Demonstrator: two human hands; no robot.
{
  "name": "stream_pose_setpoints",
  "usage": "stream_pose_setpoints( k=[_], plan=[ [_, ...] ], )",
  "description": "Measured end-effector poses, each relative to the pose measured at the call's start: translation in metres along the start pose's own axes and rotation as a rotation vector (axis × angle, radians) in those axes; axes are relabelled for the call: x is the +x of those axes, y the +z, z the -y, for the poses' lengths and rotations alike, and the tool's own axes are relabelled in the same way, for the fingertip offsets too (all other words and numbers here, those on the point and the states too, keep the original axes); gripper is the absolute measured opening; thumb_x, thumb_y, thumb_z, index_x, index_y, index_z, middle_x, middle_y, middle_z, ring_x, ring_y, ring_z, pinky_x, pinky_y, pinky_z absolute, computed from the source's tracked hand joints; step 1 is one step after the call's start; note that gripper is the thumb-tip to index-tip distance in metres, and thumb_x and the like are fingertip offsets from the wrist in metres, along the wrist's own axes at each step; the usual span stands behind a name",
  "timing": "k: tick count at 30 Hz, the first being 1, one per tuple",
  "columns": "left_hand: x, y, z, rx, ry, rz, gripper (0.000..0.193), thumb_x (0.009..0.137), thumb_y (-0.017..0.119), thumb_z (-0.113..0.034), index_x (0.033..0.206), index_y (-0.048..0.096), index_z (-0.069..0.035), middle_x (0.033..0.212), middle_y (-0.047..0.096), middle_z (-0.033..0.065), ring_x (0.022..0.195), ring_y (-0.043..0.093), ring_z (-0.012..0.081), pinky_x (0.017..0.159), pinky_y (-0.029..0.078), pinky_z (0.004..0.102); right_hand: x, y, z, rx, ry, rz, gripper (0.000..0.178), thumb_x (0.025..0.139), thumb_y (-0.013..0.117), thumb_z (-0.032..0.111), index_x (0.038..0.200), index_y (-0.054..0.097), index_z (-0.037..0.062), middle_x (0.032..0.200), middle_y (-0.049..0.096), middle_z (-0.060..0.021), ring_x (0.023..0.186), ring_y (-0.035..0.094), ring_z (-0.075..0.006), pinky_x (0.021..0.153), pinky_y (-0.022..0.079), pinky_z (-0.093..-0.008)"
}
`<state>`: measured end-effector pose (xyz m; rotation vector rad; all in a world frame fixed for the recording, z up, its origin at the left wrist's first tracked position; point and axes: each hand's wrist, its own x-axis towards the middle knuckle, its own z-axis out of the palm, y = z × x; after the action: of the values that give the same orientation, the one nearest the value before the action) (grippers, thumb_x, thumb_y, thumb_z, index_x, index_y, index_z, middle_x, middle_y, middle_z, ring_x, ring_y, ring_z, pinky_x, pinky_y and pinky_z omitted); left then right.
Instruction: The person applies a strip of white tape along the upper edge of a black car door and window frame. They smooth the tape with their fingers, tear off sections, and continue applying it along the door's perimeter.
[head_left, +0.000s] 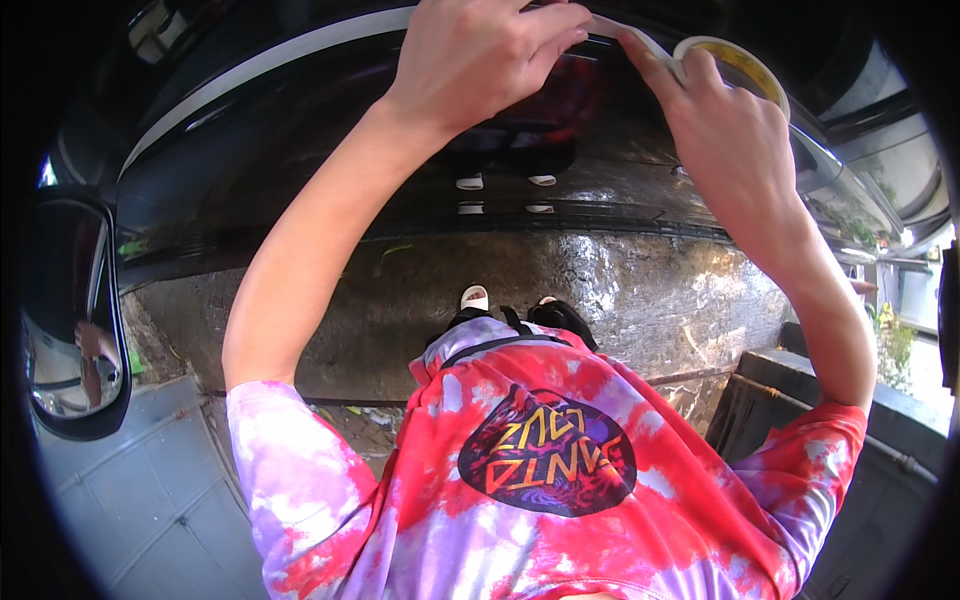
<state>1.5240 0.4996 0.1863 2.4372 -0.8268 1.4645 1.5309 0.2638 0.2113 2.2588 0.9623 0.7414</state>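
Note:
A long strip of pale masking tape (300,42) runs along the side of a glossy black car (330,130), from the left up to my hands. My left hand (480,55) is at the top of the view, its thumb and fingers closed together at the strip, pressed near the car body. To its right, my right hand (735,140) grips the roll of masking tape (765,78), index finger stretched along the tape. The short length of tape between the hands stays joined to the roll. Part of my left fingertips is cut off by the upper edge.
A black side mirror (75,310) juts out at the left. Grey metal panels (150,490) stand behind me on the left, with a grey ledge (800,375) on the right. Underfoot is wet concrete (620,290).

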Motion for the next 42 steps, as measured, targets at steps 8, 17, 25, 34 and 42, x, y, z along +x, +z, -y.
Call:
stream_pose_setpoints(
  k=[8, 17, 25, 34, 42],
  plan=[
    [0.02, 0.018, -0.026, 0.026, -0.252, 0.036, 0.011, 0.077, 0.079, -0.015, 0.084, 0.072, -0.012, 0.088, 0.065, 0.0029, 0.091, 0.062, 0.026, 0.078, 0.051, 0.04, 0.01, -0.004, -0.035, 0.605, -0.14, 0.039, 0.071, 0.086, 0.074, 0.009, 0.151, 0.051, 0.0301, 0.111, 0.07, -0.0134, 0.093, 0.07, -0.0374, 0.077, 0.058, -0.0456],
    [0.053, 0.015, -0.062, 0.111, -0.543, 0.121, 0.037, 0.073, 0.084, -0.006, 0.099, 0.057, -0.007, 0.076, 0.065, 0.0084, 0.078, 0.066, 0.0316, 0.071, 0.052, 0.0443, -0.03, 0.031, -0.104, 1.077, -0.53, -0.167, 0.063, 0.082, 0.071, -0.005, 0.139, 0.063, 0.0202, 0.099, 0.065, -0.011, 0.077, 0.066, -0.0333, 0.069, 0.056, -0.0438],
    [0.079, 0.033, -0.088, 0.282, -0.934, 0.219, 0.042, 0.071, 0.088, -0.007, 0.102, 0.059, -0.006, 0.073, 0.064, 0.0068, 0.067, 0.064, 0.0199, 0.065, 0.05, 0.0339, -0.109, 0.053, -0.176, 1.237, -0.872, -0.368, 0.058, 0.074, 0.074, 0.002, 0.129, 0.071, 0.0222, 0.064, 0.046, 0.0014, 0.053, 0.053, -0.0163, 0.05, 0.049, -0.0339],
    [0.082, 0.042, -0.087, 0.314, -0.881, 0.322, 0.034, 0.079, 0.082, -0.007, 0.11, 0.066, -0.009, 0.082, 0.065, 0.0012, 0.072, 0.057, 0.0124, 0.07, 0.049, 0.0283, -0.199, 0.083, -0.243, 1.087, -0.55, -0.459, 0.046, 0.071, 0.079, 0.012, 0.117, 0.075, 0.0162, 0.064, 0.051, 0.0044, 0.053, 0.054, -0.0117, 0.047, 0.048, -0.0263],
    [0.069, 0.029, -0.08, 0.274, -0.808, 0.317, 0.042, 0.08, 0.087, -0.014, 0.112, 0.063, -0.004, 0.08, 0.062, -0.0012, 0.071, 0.051, 0.0074, 0.071, 0.047, 0.0223, -0.216, 0.175, -0.294, 0.599, -0.22, -0.199, 0.068, 0.08, 0.075, 0.0, 0.142, 0.065, 0.0272, 0.069, 0.046, -0.0012, 0.054, 0.054, -0.0166, 0.052, 0.051, -0.0384]
  ],
)
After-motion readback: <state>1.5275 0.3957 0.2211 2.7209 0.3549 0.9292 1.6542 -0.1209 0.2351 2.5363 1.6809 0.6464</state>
